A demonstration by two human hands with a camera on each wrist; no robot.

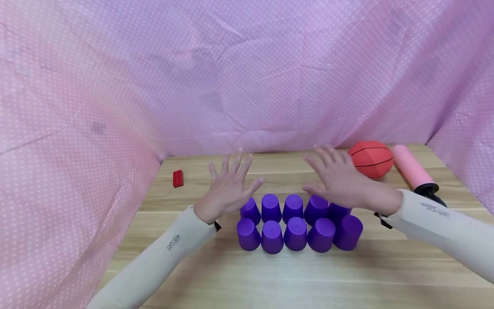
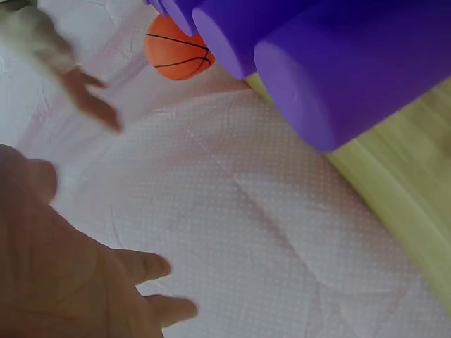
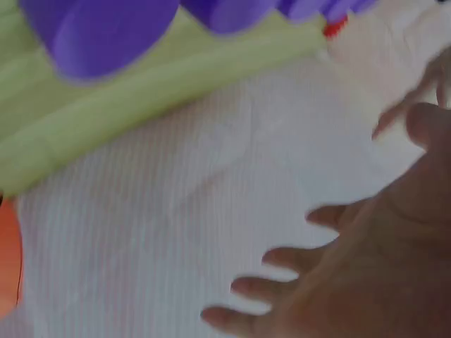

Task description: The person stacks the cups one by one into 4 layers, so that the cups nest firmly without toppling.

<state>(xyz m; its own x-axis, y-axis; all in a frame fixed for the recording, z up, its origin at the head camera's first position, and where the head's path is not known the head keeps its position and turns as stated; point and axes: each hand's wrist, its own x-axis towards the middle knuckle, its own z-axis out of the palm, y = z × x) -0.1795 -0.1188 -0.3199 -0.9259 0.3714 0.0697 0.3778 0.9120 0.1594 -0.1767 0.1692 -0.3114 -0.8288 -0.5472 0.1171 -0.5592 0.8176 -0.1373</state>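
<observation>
Pale sleeves (image 1: 154, 262) slanted in over the wood-grained counter (image 1: 247, 281) from both near corners. Between them stood the front row of purple cups (image 1: 272, 240), five set mouth-down and close together, the line running left to right before the person. Just behind, the back row (image 1: 271, 210) held five more on the same long axis, its rightmost cup partly masked by the right hand (image 1: 339, 178).

That hand was spread, slightly blurred and empty; the head view put it over the back row's right end, so most of the cups lay to its left and nearer the body. The left hand (image 1: 227, 189), also empty with fingers and thumb apart, hung off the back left corner, the cups to its right and nearer the body. By overlap the right hand looked closer, though its height could not be judged; both wrist views showed a gap between hand and cups.

Farther off, a red block (image 1: 178, 178) sat at left, a ball (image 1: 370, 159) and a pink cylinder (image 1: 412, 167) at right, with dotted cloth (image 1: 231, 77) behind.
</observation>
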